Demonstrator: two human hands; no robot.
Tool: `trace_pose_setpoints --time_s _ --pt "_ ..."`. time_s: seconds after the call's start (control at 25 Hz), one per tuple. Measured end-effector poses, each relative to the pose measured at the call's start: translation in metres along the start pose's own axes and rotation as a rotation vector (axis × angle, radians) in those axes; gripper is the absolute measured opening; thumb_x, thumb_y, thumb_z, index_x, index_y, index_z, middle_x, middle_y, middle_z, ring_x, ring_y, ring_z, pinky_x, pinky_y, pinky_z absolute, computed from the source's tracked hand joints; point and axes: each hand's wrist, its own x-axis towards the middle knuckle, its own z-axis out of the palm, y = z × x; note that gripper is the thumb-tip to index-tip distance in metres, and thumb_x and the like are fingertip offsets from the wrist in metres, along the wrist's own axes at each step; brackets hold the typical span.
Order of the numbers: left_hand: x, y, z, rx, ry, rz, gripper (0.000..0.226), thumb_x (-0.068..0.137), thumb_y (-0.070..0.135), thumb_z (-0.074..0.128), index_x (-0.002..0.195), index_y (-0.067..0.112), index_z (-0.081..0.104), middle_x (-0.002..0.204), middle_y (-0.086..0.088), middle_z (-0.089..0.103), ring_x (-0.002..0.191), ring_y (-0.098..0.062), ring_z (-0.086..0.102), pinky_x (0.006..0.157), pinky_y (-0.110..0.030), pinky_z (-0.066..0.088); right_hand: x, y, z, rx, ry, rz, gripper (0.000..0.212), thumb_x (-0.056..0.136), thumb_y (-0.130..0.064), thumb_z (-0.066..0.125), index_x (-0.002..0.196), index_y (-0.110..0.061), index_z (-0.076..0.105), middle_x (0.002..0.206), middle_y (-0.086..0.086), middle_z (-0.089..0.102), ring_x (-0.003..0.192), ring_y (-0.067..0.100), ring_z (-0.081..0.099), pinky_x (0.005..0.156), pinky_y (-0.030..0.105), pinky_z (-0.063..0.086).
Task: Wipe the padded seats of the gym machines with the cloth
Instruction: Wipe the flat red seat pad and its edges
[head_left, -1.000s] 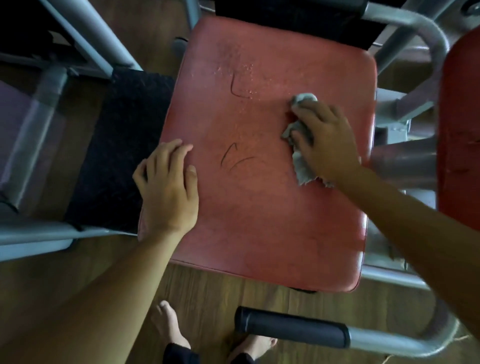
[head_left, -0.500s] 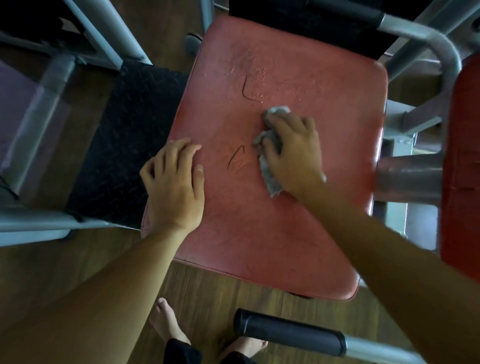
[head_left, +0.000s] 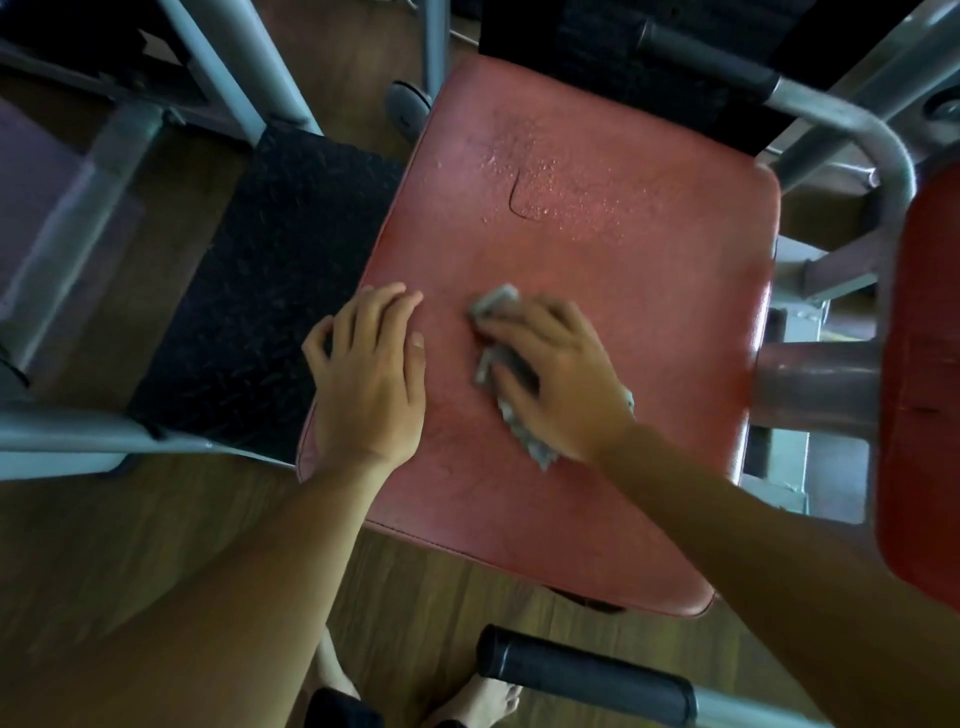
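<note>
A red padded seat (head_left: 623, 260) fills the middle of the view, with scratches and water droplets (head_left: 550, 176) on its far part. My right hand (head_left: 561, 374) holds a crumpled grey cloth (head_left: 530, 441) and presses it on the seat's middle, fingers curved over the wad. Cloth ends stick out past the fingertips and under the wrist. My left hand (head_left: 369, 374) lies flat on the seat's left edge, fingers straight, close beside the right hand.
A second red pad (head_left: 930, 364) stands at the right edge. Grey machine tubes (head_left: 852, 119) curve round the seat. A black foam handle (head_left: 587, 675) lies below the seat's near edge, a black mat (head_left: 249, 291) to the left. My bare feet (head_left: 467, 696) stand on the wooden floor.
My right hand has slid the cloth leftward and nearer across the seat, from its right side to the middle. The left hand has stayed on the left edge.
</note>
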Motion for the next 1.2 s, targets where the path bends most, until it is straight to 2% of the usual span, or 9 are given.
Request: trace_pose_setpoints --time_s 0.08,0.24,0.4,0.56,0.76,0.96,1.04,1.12,1.2 --pt "-0.001 -0.001 0.001 -0.003 0.0 0.002 0.037 0.107 0.025 0.037 0.14 0.019 0.052 0.143 0.004 0.05 0.137 -0.018 0.044 0.11 -0.046 0.032 -0.023 0.004 -0.01 0.009 -0.089 -0.164 0.034 0.097 -0.024 0.061 0.129 -0.012 0.067 0.135 0.001 0.062 0.122 0.032 0.057 0.103 0.044 0.042" --pt "-0.001 0.001 0.001 -0.021 -0.012 -0.006 0.038 0.106 0.024 0.037 0.14 0.017 0.052 0.146 0.002 0.05 0.141 -0.02 0.041 0.11 -0.041 0.029 -0.017 0.022 -0.012 -0.08 -0.104 -0.314 0.038 0.094 -0.026 0.065 0.129 -0.01 0.067 0.134 0.006 0.064 0.12 0.034 0.058 0.109 0.053 0.04" --pt "0.0 0.001 -0.002 -0.035 -0.026 -0.015 0.039 0.098 0.02 0.047 0.135 0.018 0.056 0.14 0.003 0.055 0.134 -0.02 0.047 0.105 -0.039 0.031 0.014 0.047 -0.016 -0.147 -0.108 -0.399 0.04 0.097 -0.027 0.059 0.133 -0.01 0.064 0.137 0.009 0.062 0.122 0.035 0.057 0.116 0.052 0.033" --pt "0.046 0.001 -0.002 -0.13 0.029 -0.09 0.022 0.096 0.024 0.05 0.111 0.021 0.065 0.116 0.003 0.062 0.106 -0.025 0.053 0.086 -0.035 0.031 0.051 0.072 -0.012 -0.212 0.023 -0.255 0.039 0.097 -0.025 0.061 0.133 -0.01 0.064 0.136 0.006 0.062 0.121 0.034 0.058 0.113 0.054 0.036" --pt "0.067 0.004 0.019 -0.05 0.044 -0.104 0.031 0.101 0.027 0.048 0.13 0.021 0.057 0.139 0.002 0.053 0.125 -0.023 0.047 0.099 -0.042 0.038 0.089 0.104 -0.013 -0.27 0.13 -0.137 0.038 0.097 -0.028 0.059 0.131 -0.013 0.065 0.133 0.002 0.063 0.116 0.032 0.058 0.112 0.049 0.037" --pt "0.068 0.002 0.023 -0.047 0.057 -0.122 0.034 0.103 0.022 0.045 0.135 0.018 0.056 0.141 0.002 0.055 0.128 -0.023 0.049 0.101 -0.042 0.038 0.133 0.102 -0.007 -0.321 0.291 0.292 0.039 0.091 -0.032 0.054 0.124 -0.017 0.069 0.125 0.001 0.066 0.106 0.034 0.055 0.096 0.043 0.046" --pt "0.067 0.001 0.024 -0.044 0.057 -0.122 0.034 0.104 0.021 0.044 0.135 0.019 0.056 0.141 0.003 0.055 0.128 -0.021 0.049 0.101 -0.042 0.037 0.121 0.086 -0.003 -0.238 0.233 0.114 0.037 0.091 -0.025 0.056 0.125 -0.014 0.069 0.127 0.003 0.066 0.107 0.034 0.055 0.095 0.044 0.046" --pt "0.066 0.001 0.024 -0.058 0.05 -0.118 0.034 0.104 0.021 0.044 0.136 0.019 0.056 0.142 0.004 0.054 0.128 -0.02 0.049 0.102 -0.041 0.037 0.092 0.077 -0.005 -0.157 0.045 -0.234 0.037 0.093 -0.021 0.06 0.127 -0.009 0.067 0.133 0.006 0.064 0.114 0.034 0.057 0.101 0.044 0.045" --pt "0.066 0.0 0.022 -0.067 0.044 -0.129 0.035 0.105 0.02 0.042 0.137 0.018 0.056 0.142 0.003 0.054 0.128 -0.02 0.049 0.102 -0.041 0.037 0.093 0.091 -0.016 -0.2 -0.109 -0.415 0.039 0.095 -0.024 0.061 0.131 -0.011 0.066 0.137 0.006 0.062 0.119 0.034 0.058 0.108 0.048 0.042"
